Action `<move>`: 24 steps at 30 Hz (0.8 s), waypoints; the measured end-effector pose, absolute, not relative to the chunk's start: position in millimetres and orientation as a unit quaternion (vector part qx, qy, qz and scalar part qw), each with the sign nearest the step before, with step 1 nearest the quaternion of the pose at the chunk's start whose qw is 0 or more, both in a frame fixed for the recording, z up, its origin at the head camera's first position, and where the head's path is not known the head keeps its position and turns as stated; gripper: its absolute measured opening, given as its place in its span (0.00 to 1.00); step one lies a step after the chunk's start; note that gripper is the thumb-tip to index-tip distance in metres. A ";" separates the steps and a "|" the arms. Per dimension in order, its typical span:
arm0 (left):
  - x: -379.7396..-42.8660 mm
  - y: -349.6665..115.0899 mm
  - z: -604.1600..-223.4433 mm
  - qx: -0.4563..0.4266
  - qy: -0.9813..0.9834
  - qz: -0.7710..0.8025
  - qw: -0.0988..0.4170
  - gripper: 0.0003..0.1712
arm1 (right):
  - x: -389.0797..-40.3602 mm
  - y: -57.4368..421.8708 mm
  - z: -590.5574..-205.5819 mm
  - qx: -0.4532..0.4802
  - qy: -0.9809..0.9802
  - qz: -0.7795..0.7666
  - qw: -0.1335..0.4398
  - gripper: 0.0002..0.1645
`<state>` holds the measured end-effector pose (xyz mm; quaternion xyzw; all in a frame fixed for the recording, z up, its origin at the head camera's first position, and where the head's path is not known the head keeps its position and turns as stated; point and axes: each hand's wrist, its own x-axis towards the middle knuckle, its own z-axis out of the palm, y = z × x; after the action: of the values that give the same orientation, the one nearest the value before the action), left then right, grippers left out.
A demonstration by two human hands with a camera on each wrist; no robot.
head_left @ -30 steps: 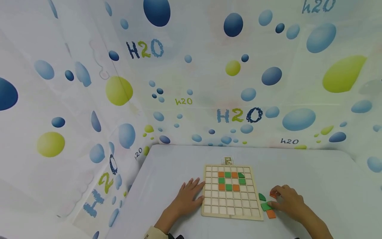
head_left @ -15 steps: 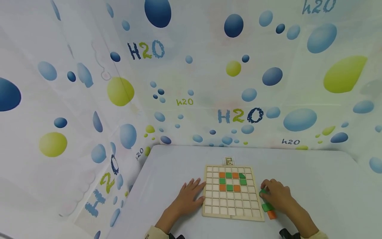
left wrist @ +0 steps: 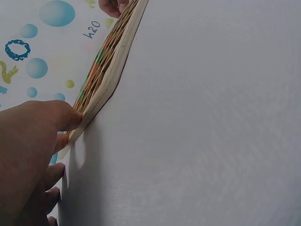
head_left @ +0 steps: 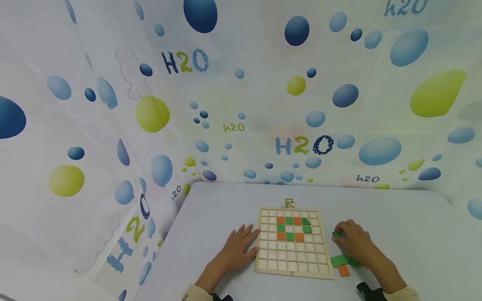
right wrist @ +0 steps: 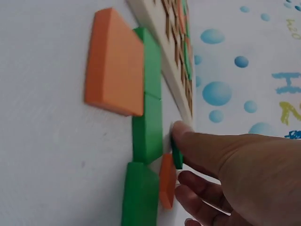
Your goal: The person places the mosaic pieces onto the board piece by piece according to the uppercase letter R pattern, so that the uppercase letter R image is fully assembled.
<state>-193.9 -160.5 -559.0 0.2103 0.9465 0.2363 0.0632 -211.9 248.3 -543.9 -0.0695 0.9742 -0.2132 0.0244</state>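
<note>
Pinching a thin green piece (head_left: 336, 234) between thumb and fingers of the right grip (head_left: 354, 239), just off the right edge of a square, pale wooden grid board (head_left: 281, 255). Resting at the board's left edge with the left grip (head_left: 237, 247), released, fingers spread, touching the wood. On the white desk (head_left: 399, 225), right of the board, flat green tiles (right wrist: 148, 129) in a row, with an orange square tile (right wrist: 115, 63) alongside. Set in the board's upper cells, orange and green inlaid tiles (head_left: 289, 220). Just beyond the far edge, a small brown-and-white patterned card (head_left: 288, 202).
</note>
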 end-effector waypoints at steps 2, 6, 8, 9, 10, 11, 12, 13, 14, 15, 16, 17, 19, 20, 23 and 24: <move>-194.1 -160.5 -559.4 0.212 0.946 0.238 0.063 0.35 | -212.8 249.1 -544.9 -0.063 0.973 -0.219 0.021 0.17; -193.8 -160.6 -559.5 0.210 0.945 0.240 0.067 0.35 | -210.0 249.8 -549.3 -0.083 0.970 -0.229 0.005 0.15; -193.7 -160.6 -559.5 0.210 0.946 0.239 0.067 0.35 | -207.7 249.2 -551.1 -0.094 0.968 -0.233 -0.004 0.13; -193.7 -160.5 -559.3 0.208 0.946 0.239 0.068 0.35 | -206.7 248.7 -551.8 -0.097 0.967 -0.236 -0.008 0.13; -193.7 -160.6 -559.3 0.208 0.946 0.238 0.068 0.35 | -206.0 248.0 -552.2 -0.097 0.966 -0.238 -0.007 0.12; -193.8 -160.5 -559.0 0.209 0.946 0.239 0.068 0.35 | -205.3 247.3 -552.1 -0.095 0.965 -0.243 -0.002 0.13; -193.8 -160.4 -558.8 0.209 0.946 0.239 0.068 0.35 | -204.7 246.7 -551.8 -0.091 0.966 -0.244 0.005 0.13; -193.9 -160.3 -558.9 0.210 0.946 0.237 0.067 0.35 | -204.2 246.2 -551.5 -0.086 0.965 -0.246 0.015 0.14; -194.1 -160.1 -558.7 0.210 0.946 0.237 0.067 0.35 | -203.7 245.7 -550.7 -0.082 0.965 -0.249 0.025 0.14; -194.2 -160.0 -559.1 0.209 0.947 0.235 0.067 0.35 | -203.1 245.2 -549.4 -0.079 0.964 -0.250 0.035 0.14; -194.3 -159.9 -559.4 0.209 0.947 0.235 0.067 0.35 | -202.5 244.7 -548.0 -0.077 0.964 -0.250 0.045 0.15; -194.5 -159.9 -559.5 0.209 0.947 0.235 0.067 0.35 | -202.0 244.4 -546.2 -0.078 0.964 -0.250 0.051 0.15; -194.8 -160.0 -559.8 0.208 0.947 0.235 0.067 0.35 | -201.6 243.5 -542.7 -0.079 0.964 -0.248 0.058 0.16; -194.8 -160.2 -559.8 0.209 0.947 0.235 0.067 0.35 | -201.3 242.9 -540.8 -0.079 0.963 -0.249 0.059 0.16; -194.7 -160.6 -559.4 0.209 0.947 0.236 0.066 0.35 | -202.3 238.7 -537.3 -0.086 0.960 -0.260 0.052 0.17; -194.6 -160.6 -559.0 0.209 0.947 0.235 0.066 0.35 | -203.0 236.0 -536.9 -0.088 0.959 -0.266 0.048 0.18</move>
<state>-194.6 -160.6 -559.0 0.2092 0.9469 0.2351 0.0658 -203.0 236.0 -536.9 -0.0881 0.9587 -0.2660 0.0484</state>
